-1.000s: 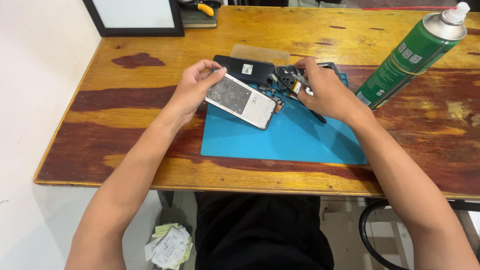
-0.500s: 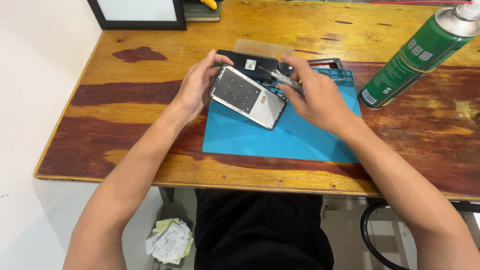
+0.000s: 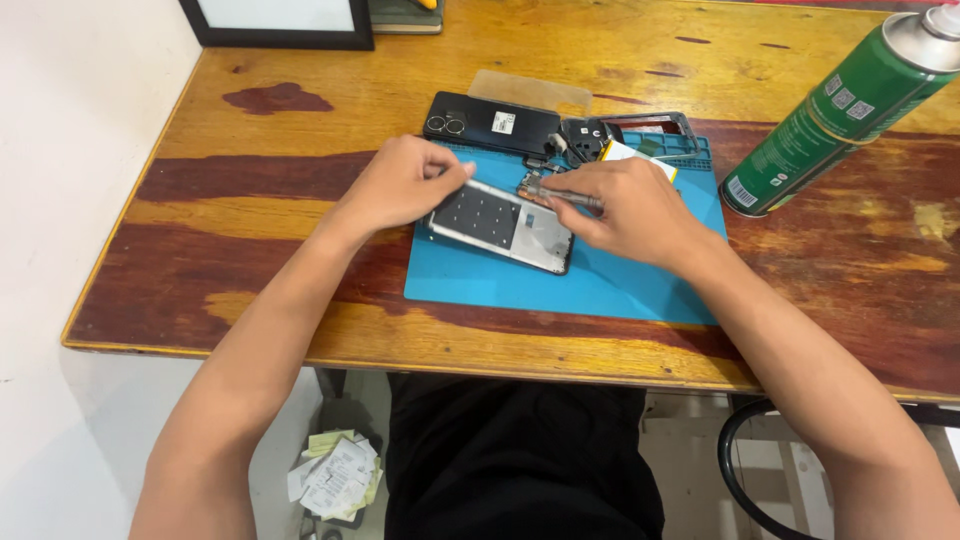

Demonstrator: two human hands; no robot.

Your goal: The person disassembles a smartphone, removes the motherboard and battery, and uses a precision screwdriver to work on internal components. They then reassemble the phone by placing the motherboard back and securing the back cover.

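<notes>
Partly hidden opened phone (image 3: 500, 222), left hand (image 3: 405, 185) pinching its edge, right hand (image 3: 630, 205) clamped on tweezers (image 3: 560, 195)

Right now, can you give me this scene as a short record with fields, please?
left hand: steadies the opened phone with grey inner plate
right hand: holds a thin metal tool at the phone's top edge
surface: blue rubber work mat on a worn wooden table
behind: black phone back cover
right side: green spray can, lying tilted
</notes>
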